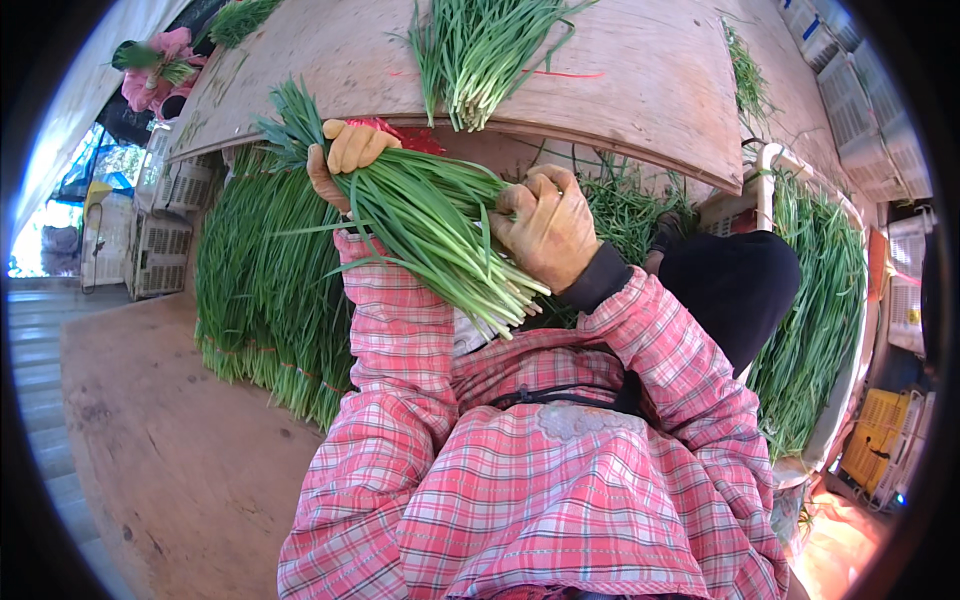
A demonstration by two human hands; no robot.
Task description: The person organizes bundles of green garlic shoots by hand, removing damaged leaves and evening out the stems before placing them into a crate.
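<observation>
A thick bunch of garlic chives (425, 205) slants across the space before my chest, dark leafy tops at the upper left and pale stem ends at the lower right. My left hand (352, 155), in a tan glove, is wrapped round it below the tops. On the bunch's right side my gloved right hand (548, 222) has its fingers curled in a pinch at some of the chives; its fingertips are partly hidden. Another pile of chives (490, 60) lies on the wooden board ahead, near a thin red strip (560, 74). Bright red material (405, 135) shows behind my left hand.
Tied chive bundles (270, 280) stand in rows at the left, on a wooden sheet (170, 430). A white-rimmed tub (858, 300) of loose chives is at the right. Plastic crates (160, 250) stand on both sides. Beyond the wooden board (640, 70), a person in pink (160, 70) holds greens.
</observation>
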